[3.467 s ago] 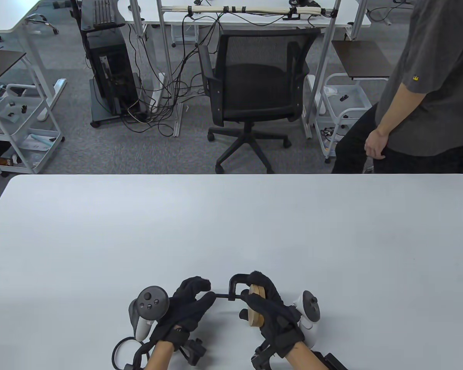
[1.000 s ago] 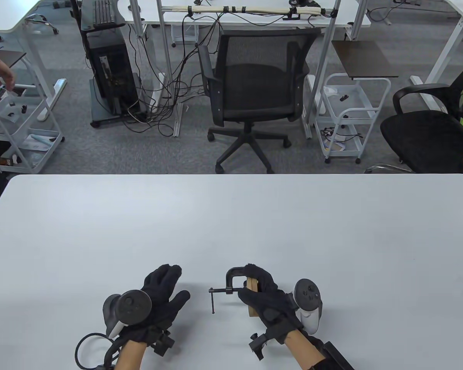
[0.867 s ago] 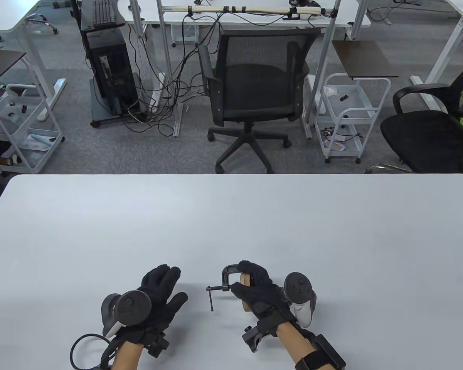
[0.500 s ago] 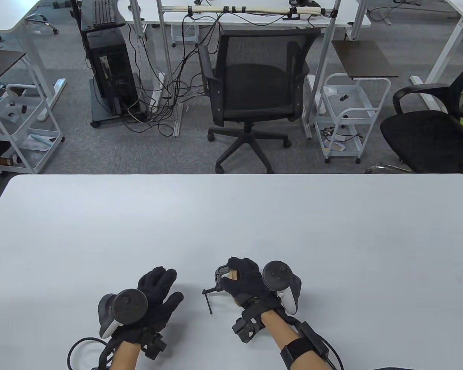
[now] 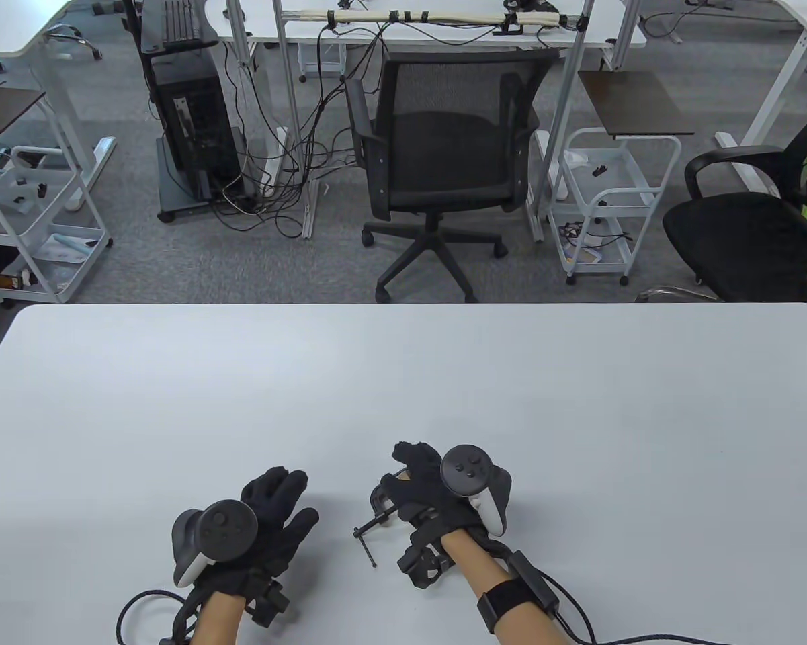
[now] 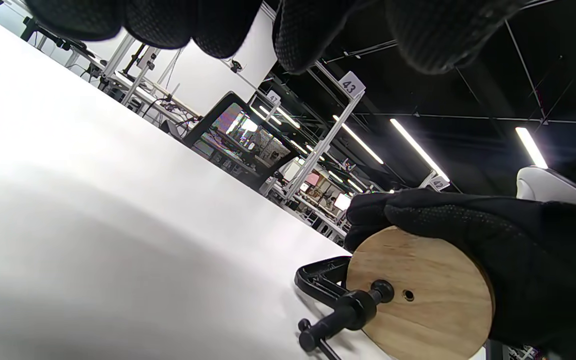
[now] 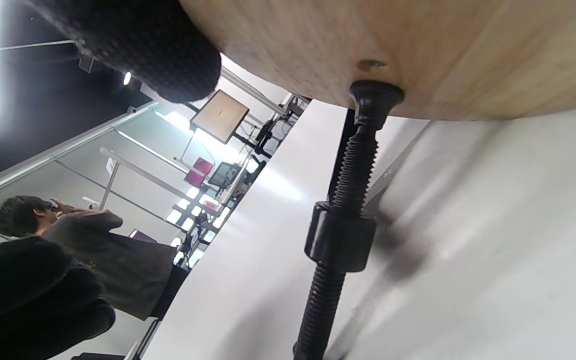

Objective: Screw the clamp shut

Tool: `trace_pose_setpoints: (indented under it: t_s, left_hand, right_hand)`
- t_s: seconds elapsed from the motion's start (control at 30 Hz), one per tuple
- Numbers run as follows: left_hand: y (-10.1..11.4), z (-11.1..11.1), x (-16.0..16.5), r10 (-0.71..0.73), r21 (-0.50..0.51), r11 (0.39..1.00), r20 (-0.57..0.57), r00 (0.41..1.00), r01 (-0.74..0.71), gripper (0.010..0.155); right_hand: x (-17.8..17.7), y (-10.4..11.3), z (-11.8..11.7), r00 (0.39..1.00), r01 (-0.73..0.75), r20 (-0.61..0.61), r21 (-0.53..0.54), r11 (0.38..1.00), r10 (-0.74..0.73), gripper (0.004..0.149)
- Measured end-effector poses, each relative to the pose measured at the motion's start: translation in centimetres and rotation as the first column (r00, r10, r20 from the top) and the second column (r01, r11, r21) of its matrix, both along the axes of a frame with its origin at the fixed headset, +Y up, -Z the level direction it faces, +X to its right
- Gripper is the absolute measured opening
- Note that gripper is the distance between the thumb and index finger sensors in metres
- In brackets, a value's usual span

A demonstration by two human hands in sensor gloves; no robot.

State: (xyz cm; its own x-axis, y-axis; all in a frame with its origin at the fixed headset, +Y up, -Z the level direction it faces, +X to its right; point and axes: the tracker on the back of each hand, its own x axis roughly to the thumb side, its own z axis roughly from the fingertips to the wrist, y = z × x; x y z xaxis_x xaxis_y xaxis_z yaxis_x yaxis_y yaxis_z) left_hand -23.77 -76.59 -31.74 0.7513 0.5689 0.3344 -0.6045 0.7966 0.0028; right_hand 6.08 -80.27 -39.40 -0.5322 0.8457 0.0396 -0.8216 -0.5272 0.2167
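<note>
A black C-clamp (image 5: 376, 514) is screwed against a round wooden disc (image 6: 428, 295). My right hand (image 5: 422, 485) grips the disc and clamp from above and holds them at the table. The clamp's screw (image 7: 348, 185) ends in a pad pressed on the disc face (image 7: 418, 45); its sliding T-bar (image 5: 369, 545) points toward me. My left hand (image 5: 275, 510) rests flat on the table, to the left of the clamp, fingers spread and holding nothing. In the left wrist view the clamp (image 6: 340, 307) lies at lower right.
The white table (image 5: 403, 383) stretches far beyond the hands. Cables trail from both wrists near the front edge (image 5: 141, 605). Office chairs (image 5: 443, 148) and carts stand on the floor behind the table.
My left hand let go of the screw's bar and moved left to rest flat. My right hand turned over onto the disc and carried clamp and disc slightly left.
</note>
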Motion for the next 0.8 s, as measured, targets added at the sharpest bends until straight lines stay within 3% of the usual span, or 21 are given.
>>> trace_pose_setpoints:
  t_s: [0.13,0.4,0.8]
  left_hand:
    - [0.0,0.0,0.0,-0.009,-0.009,1.000,0.001,1.000,0.009,0.073]
    - [-0.4,-0.3,0.1,-0.036,-0.052,0.998,0.029,0.999,0.037,0.077]
    - [-0.6,-0.4,0.5,-0.142,-0.085,0.985,0.054,0.988,0.147,0.081]
  right_hand:
    - [0.5,-0.1,0.0,0.997,0.067,-0.023,-0.007,0.998,-0.067,0.072]
    - [2.6,0.9,1.7,0.981,0.192,-0.056,0.096,0.977,-0.187,0.075]
    - [9.3,3.1,4.7,0.984,-0.021,-0.166,0.224,0.974,0.059,0.081]
